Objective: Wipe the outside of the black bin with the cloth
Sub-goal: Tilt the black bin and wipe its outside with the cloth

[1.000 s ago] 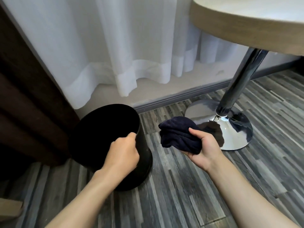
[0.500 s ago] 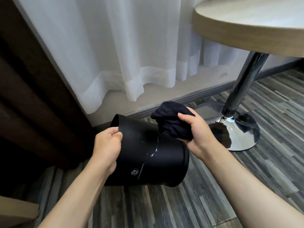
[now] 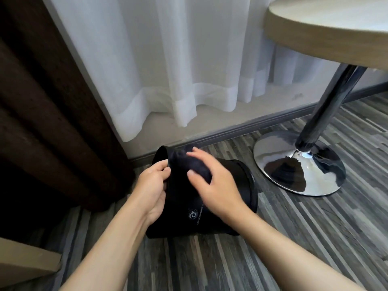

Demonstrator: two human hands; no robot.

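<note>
**Cloth pressed to the side of the tipped bin**

My right hand (image 3: pixel 214 185) lies flat over the dark cloth (image 3: pixel 196 168), fingers spread and thumb out to the side, pressing the bunched fabric against the upper wall of the bin (image 3: pixel 231 215). The cloth sits under my palm and fingers, close to the rim, and only a dark fold of it shows past my fingertips. The hand is blurred, so I cannot make out each finger clearly.

My left hand (image 3: pixel 153 187) is closed on the rim of the bin, thumb on the outside and fingers curled around the edge. The two hands are just beside each other, the rim between them.

The bin is tipped over, its mouth turned to my left and away, its base to my right. A small round white logo with a line of print shows on the side wall, just below my right wrist. The lower side of the bin rests on the striped grey wooden floor (image 3: pixel 315 238).

Beyond it hang a white sheer curtain (image 3: pixel 168 70) and, to the left, a dark brown one (image 3: pixel 42 112). To the right stands a round table (image 3: pixel 325 36) on a chrome leg and shiny round foot (image 3: pixel 298 164), apart from the bin.
</note>
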